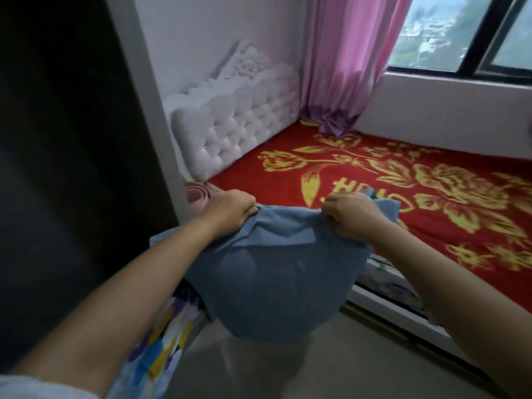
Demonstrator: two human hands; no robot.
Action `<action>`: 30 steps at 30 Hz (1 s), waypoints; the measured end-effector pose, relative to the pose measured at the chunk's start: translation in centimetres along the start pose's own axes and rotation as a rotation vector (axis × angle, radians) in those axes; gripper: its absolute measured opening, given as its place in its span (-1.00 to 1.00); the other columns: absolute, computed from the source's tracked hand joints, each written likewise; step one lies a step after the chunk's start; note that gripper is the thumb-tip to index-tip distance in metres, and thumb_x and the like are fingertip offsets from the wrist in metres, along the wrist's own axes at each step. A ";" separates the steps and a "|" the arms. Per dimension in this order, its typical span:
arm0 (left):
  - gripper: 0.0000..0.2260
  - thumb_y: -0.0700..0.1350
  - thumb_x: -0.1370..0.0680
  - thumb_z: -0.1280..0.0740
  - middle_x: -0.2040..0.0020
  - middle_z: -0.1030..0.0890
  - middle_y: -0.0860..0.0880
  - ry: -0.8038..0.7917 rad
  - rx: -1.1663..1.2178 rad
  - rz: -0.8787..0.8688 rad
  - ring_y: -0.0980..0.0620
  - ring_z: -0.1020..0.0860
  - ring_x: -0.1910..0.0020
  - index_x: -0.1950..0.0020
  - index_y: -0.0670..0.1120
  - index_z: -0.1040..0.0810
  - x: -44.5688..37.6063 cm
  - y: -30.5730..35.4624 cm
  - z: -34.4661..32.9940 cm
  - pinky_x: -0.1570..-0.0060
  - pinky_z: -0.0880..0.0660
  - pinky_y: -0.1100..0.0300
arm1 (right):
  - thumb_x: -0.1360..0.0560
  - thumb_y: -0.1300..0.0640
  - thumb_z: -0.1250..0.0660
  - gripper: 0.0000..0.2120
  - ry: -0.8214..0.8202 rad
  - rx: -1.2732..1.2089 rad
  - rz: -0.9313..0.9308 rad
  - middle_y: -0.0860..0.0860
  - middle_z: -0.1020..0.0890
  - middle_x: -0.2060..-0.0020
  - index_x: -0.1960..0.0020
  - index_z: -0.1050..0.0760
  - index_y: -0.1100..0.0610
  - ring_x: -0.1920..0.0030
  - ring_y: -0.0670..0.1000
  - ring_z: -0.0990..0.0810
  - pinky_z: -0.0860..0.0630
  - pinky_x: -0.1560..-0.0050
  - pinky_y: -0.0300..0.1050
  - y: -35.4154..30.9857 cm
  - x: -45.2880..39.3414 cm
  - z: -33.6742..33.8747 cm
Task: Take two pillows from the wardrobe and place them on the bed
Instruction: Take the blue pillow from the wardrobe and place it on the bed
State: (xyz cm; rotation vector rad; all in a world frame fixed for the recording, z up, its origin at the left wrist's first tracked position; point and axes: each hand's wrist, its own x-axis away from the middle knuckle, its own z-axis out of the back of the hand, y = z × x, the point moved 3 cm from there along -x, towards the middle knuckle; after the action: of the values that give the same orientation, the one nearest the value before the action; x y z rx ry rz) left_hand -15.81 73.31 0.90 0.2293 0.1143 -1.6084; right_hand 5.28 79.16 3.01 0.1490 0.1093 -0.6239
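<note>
Gripping a blue pillow (267, 272) by its top edge, we hold it at the centre of the frame, above the floor (331, 367) and just short of the bed (403, 197). Our left hand (230, 210) bunches the fabric at the pillow's upper left corner; our right hand (349, 214) pinches it at the upper right. A patterned cloth (155, 352) hangs under our left forearm at lower left. The red-and-gold cover spreads across the right half, a white headboard (230, 125) sits at upper centre, a pink curtain (342, 61) beside it, and a dark wardrobe (63, 139) fills the left.
</note>
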 end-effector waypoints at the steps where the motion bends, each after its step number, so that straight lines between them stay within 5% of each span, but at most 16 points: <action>1: -0.77 -0.07 -0.59 -0.17 -0.06 -0.61 -0.20 0.021 0.001 -0.009 -0.19 -0.53 -0.09 0.03 -0.21 -0.52 -2.3 1.0 -0.2 -0.01 -0.48 -0.02 | -0.42 0.28 -0.27 -0.90 0.039 0.006 -0.036 0.21 -0.61 0.11 0.13 -0.54 0.30 0.06 0.18 -0.58 -0.41 0.19 -0.03 2.0 -0.1 0.3; 5: -0.74 -0.06 -0.61 -0.14 -0.01 -0.61 -0.19 0.108 0.016 0.026 -0.22 -0.55 0.01 0.09 -0.20 -0.49 -12.1 3.7 -2.1 0.25 -0.36 0.06 | -0.11 0.41 -0.42 -0.89 0.290 0.092 -0.082 0.21 -0.57 0.54 0.49 -0.49 0.32 0.54 0.15 -0.57 -0.49 0.57 -0.09 9.0 -1.5 0.9; 8: -0.73 -0.04 -0.61 -0.12 -0.03 -0.61 -0.19 0.109 0.055 0.056 -0.21 -0.55 0.01 0.06 -0.19 -0.50 -19.8 4.5 -3.7 0.22 -0.40 0.04 | -0.02 0.33 -0.31 -0.93 0.369 0.116 -0.149 0.13 -0.52 0.63 0.57 -0.42 0.26 0.66 0.08 -0.49 -0.40 0.68 -0.24 14.1 -4.1 1.0; 12: -0.73 -0.03 -0.61 -0.12 -0.09 -0.61 -0.19 0.124 0.082 0.018 -0.22 -0.55 -0.06 0.02 -0.19 -0.52 -31.2 4.1 -4.6 0.08 -0.47 0.02 | -0.10 0.41 -0.43 -0.86 0.380 0.125 -0.272 0.20 -0.58 0.56 0.51 -0.47 0.31 0.57 0.16 -0.56 -0.50 0.59 -0.11 22.4 -10.0 0.5; 15: -0.70 -0.02 -0.61 -0.13 -0.09 -0.61 -0.23 0.138 0.069 -0.013 -0.25 -0.55 -0.07 0.02 -0.22 -0.52 -40.2 3.3 -3.9 0.07 -0.48 0.01 | -0.37 0.33 -0.35 -0.94 0.366 0.134 -0.397 0.25 -0.65 0.24 0.24 -0.55 0.34 0.21 0.24 -0.63 -0.56 0.23 0.04 29.4 -16.1 0.7; 17: -0.69 -0.02 -0.61 -0.12 -0.10 -0.61 -0.24 0.151 0.066 -0.021 -0.25 -0.55 -0.08 0.02 -0.23 -0.52 -46.2 2.5 -2.8 0.05 -0.48 0.01 | -0.49 0.22 -0.23 -0.82 0.370 0.131 -0.450 0.20 -0.64 0.07 0.08 -0.56 0.30 0.05 0.21 -0.59 -0.51 0.06 0.02 34.1 -20.2 1.2; 23: -0.68 -0.03 -0.63 -0.10 -0.15 -0.59 -0.24 0.177 -0.032 -0.041 -0.22 -0.53 -0.12 -0.06 -0.22 -0.54 -63.2 0.5 1.6 -0.03 -0.47 0.02 | -0.51 0.21 -0.21 -0.79 0.522 0.065 -0.562 0.24 -0.62 0.05 0.08 -0.55 0.33 0.01 0.24 -0.56 -0.46 0.10 0.02 45.8 -31.8 3.6; 30: -0.68 -0.10 -0.63 -0.09 -0.10 -0.60 -0.31 0.483 -0.122 -0.049 -0.29 -0.54 -0.03 -0.03 -0.30 -0.52 -76.1 -2.8 9.5 0.06 -0.47 -0.02 | -0.46 0.32 -0.24 -0.83 1.023 -0.056 -0.537 0.35 -0.58 0.21 0.22 -0.50 0.42 0.16 0.27 -0.54 -0.23 0.29 -0.05 53.4 -42.8 8.6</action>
State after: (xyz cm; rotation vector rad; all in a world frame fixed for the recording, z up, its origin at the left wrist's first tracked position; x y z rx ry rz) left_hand -16.50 145.61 26.53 0.5198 0.5914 -1.5611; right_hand 2.71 145.00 23.39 0.3813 1.1838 -1.0287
